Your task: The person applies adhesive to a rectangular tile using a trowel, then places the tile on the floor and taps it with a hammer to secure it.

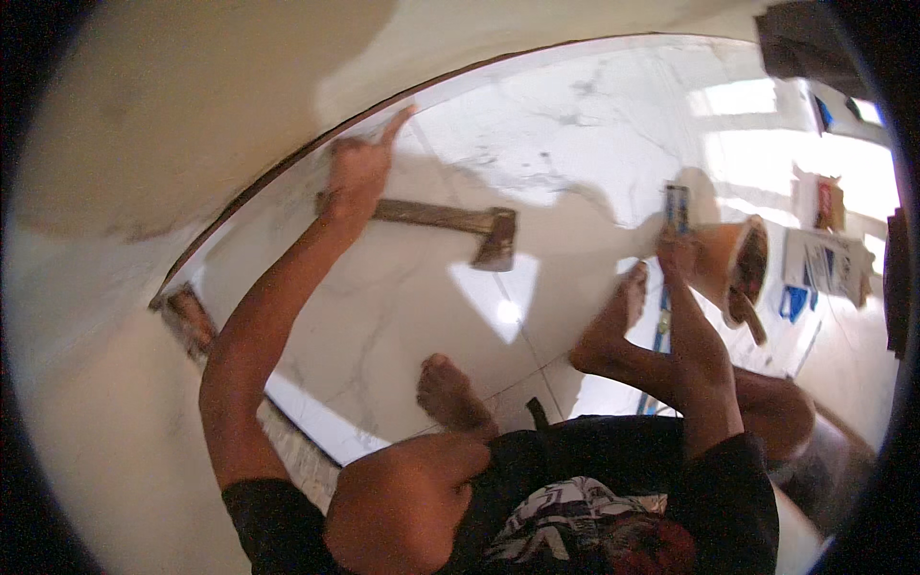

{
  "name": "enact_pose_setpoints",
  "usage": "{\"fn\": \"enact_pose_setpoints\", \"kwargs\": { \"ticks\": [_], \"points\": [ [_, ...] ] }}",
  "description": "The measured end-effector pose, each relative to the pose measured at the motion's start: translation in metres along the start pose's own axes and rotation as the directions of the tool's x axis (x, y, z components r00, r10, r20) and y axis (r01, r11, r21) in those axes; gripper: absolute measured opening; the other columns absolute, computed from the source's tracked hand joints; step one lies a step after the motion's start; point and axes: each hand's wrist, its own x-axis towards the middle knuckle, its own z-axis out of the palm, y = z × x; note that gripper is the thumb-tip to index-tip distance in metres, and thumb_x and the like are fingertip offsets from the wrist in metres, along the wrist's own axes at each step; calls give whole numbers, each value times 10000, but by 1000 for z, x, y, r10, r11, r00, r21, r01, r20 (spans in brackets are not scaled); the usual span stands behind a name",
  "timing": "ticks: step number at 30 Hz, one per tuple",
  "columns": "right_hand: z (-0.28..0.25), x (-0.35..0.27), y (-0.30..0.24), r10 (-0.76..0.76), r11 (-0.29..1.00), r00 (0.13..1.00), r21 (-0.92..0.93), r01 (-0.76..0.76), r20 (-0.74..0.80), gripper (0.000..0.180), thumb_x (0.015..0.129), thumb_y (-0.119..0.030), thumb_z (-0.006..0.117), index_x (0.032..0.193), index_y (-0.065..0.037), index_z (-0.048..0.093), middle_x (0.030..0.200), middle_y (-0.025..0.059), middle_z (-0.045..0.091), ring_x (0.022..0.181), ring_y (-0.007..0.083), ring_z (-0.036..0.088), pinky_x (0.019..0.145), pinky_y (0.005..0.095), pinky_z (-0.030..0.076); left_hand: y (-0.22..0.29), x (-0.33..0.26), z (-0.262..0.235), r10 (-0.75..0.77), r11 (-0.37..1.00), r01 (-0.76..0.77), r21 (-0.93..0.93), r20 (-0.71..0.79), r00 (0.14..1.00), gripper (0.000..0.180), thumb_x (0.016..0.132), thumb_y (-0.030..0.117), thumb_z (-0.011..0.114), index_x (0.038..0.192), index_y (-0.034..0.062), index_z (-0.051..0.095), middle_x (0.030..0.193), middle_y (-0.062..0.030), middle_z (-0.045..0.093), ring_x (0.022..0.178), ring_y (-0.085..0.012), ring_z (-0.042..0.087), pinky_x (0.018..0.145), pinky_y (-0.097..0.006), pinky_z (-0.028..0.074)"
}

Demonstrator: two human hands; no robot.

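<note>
My left hand point(356, 177) reaches over the white marbled floor tiles point(355, 316) to the foot of the wall. Its index finger is stretched toward the tile edge by the wall, the other fingers are curled, and nothing shows in it. Beneath that wrist lies the wooden handle of a hatchet point(494, 235), its metal head farther right on the tiles. My right hand point(677, 251) is closed round a long blue bar that looks like a spirit level point(663, 321). The bar runs between my right foot and forearm; part of it is hidden.
An orange-brown bucket point(714, 249) with a stick-like handle in its mouth is beside my right hand. Packages point(829, 264) and a blue item point(793, 303) lie farther right. A brownish block point(189, 319) sits near my left elbow. The wall point(211, 125) curves along the left.
</note>
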Motion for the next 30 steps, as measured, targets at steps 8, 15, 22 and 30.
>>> {"fn": "enact_pose_setpoints", "kwargs": {
  "ticks": [8, 15, 22, 30],
  "points": [
    [12, -9, 18, 210, 962, 969, 149, -228, 130, 622, 937, -461, 537, 1288, 51, 498, 1202, 280, 601, 1171, 459, 565, 1028, 520, 431, 8, -4, -14, 68, 998, -68, -9, 116, 991, 789, 888, 253, 638, 1546, 98, 232, 712, -51, 682, 630, -205, 645, 675, -368, 513],
    [31, 26, 43, 212, 818, 975, 535, -212, 63, 432, 824, -386, 649, 949, 27, 672, 834, 206, 696, 788, 361, 680, 737, 476, 505, 36, -56, -6, -51, 827, -38, -561, -142, 989, 471, 939, 430, 559, 1216, 57, 637, 1144, -91, 647, 1120, -253, 557, 899, -517, 398],
    [-15, 16, 7, -1, 724, 1000, 690, 8, -10, 395, 857, -299, 715, 1117, -37, 574, 954, 101, 638, 836, 215, 603, 720, 398, 498, 67, -111, -29, -281, 656, 274, -704, 110, 953, 472, 963, 400, 539, 1233, 21, 618, 1111, -128, 651, 1087, -291, 574, 926, -499, 394],
    [-27, 31, -15, -168, 716, 982, 674, 182, -87, 538, 934, -394, 626, 1239, 29, 496, 1115, 271, 595, 1032, 388, 558, 908, 478, 433, 21, -148, -2, -904, 259, 582, -771, 19, 428, 700, 958, 307, 570, 1443, -120, 301, 1417, -350, 388, 1298, -475, 407, 1125, -532, 284]
  ]
}}
